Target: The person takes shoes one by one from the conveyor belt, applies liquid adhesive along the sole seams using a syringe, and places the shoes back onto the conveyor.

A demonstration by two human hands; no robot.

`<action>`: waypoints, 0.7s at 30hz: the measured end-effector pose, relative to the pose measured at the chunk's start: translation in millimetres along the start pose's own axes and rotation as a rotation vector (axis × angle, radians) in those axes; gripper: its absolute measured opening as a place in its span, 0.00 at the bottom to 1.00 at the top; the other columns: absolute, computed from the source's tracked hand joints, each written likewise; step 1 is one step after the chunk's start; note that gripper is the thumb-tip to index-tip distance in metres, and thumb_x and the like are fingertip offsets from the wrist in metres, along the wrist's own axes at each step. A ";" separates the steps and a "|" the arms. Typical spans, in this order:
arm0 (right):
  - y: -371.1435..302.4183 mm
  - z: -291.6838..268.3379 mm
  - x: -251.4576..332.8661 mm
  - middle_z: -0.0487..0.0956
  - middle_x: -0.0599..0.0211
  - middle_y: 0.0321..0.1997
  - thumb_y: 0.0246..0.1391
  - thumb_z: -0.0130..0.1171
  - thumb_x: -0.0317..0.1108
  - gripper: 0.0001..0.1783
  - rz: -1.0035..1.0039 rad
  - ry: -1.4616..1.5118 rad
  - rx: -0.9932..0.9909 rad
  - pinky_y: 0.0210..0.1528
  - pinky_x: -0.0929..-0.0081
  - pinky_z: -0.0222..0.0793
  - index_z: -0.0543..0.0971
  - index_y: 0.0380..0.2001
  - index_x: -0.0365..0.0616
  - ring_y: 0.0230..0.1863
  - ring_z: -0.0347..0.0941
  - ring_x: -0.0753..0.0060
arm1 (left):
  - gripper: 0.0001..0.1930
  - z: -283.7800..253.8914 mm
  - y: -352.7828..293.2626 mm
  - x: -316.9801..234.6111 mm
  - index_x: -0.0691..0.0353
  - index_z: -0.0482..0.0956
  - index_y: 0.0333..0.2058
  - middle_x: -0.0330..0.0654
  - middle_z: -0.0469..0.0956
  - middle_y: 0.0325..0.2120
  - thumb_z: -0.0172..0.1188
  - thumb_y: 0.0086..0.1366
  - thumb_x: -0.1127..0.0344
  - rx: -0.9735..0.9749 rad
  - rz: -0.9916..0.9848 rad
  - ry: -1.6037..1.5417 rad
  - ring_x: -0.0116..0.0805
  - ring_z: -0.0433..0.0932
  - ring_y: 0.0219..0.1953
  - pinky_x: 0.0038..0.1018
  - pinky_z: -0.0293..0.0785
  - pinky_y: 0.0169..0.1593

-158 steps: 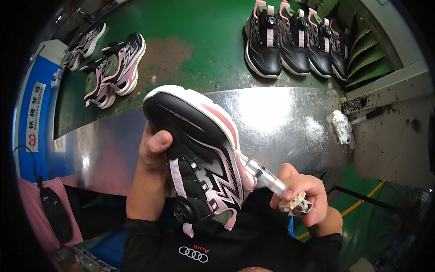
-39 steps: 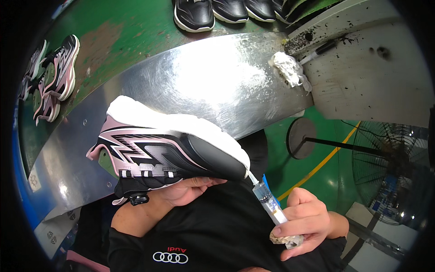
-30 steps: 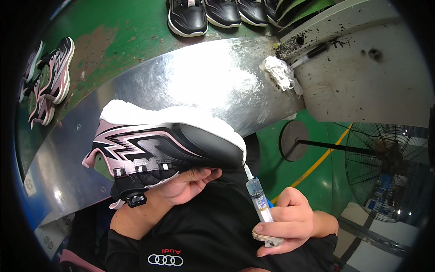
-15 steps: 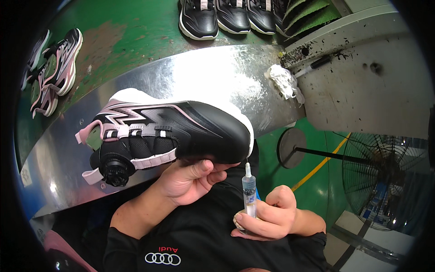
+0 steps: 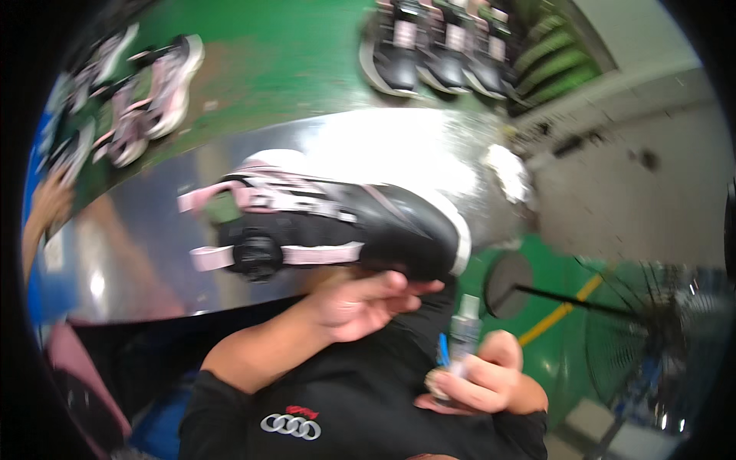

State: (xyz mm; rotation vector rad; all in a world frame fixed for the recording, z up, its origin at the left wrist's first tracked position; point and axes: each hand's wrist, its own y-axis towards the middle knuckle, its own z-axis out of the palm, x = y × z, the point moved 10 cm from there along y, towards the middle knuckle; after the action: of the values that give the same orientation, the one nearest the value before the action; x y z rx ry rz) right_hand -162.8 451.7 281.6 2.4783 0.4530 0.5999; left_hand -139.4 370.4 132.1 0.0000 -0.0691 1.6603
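A black sneaker point(image 5: 402, 226) with pink and white trim, a white sole and a round dial lies tilted on its side above my lap, toe to the right. My left hand point(image 5: 364, 303) supports it from the near side, thumb and fingers against the black forefoot. My right hand point(image 5: 487, 376) grips a clear syringe point(image 5: 464, 331), which points up just below the toe. The syringe's white tip looks apart from the sole edge; its needle is lost in motion blur. Something blue shows beside the barrel.
A shiny metal plate point(image 5: 184, 272) edges the green bench point(image 5: 284, 61). Sneakers point(image 5: 395, 65) stand at the far side, others point(image 5: 165, 92) at far left, where another person's hand point(image 5: 50, 199) touches one. White crumpled material point(image 5: 510, 172) lies near a grey machine panel point(image 5: 621, 169). A fan point(image 5: 652, 337) stands at right.
The whole view has shifted and blurred. The syringe tip, earlier at the sole edge by the toe, is now a little away from it. Another person's hand has appeared at the left.
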 end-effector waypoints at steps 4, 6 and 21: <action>-16.6 2.0 -44.0 0.74 0.66 0.35 0.32 0.71 0.51 0.30 0.159 -0.018 0.087 0.32 0.68 0.56 0.75 0.40 0.49 0.27 0.61 0.64 | 0.23 -12.5 -44.0 4.3 0.61 0.70 0.52 0.45 0.75 0.48 0.57 0.56 0.79 0.121 0.094 -0.052 0.41 0.73 0.52 0.37 0.73 0.52; -19.5 27.9 -86.9 0.74 0.64 0.35 0.34 0.70 0.48 0.32 0.223 -0.012 0.103 0.33 0.67 0.58 0.74 0.43 0.45 0.29 0.62 0.61 | 0.32 -11.1 -93.1 -7.5 0.62 0.62 0.58 0.47 0.69 0.54 0.57 0.53 0.81 -0.205 0.181 0.025 0.43 0.69 0.57 0.40 0.66 0.58; 8.0 78.2 -145.7 0.74 0.68 0.29 0.30 0.72 0.33 0.29 0.284 0.092 -0.040 0.33 0.70 0.60 0.77 0.42 0.45 0.28 0.62 0.63 | 0.25 11.2 -54.5 -206.8 0.69 0.67 0.49 0.47 0.76 0.42 0.64 0.53 0.68 -0.492 0.495 0.903 0.35 0.78 0.42 0.30 0.75 0.48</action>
State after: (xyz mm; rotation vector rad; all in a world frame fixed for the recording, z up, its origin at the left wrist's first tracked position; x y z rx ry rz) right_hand -245.0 349.2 180.9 2.5028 0.1200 0.8301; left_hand -66.8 168.9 137.2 -1.2089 0.2275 1.9456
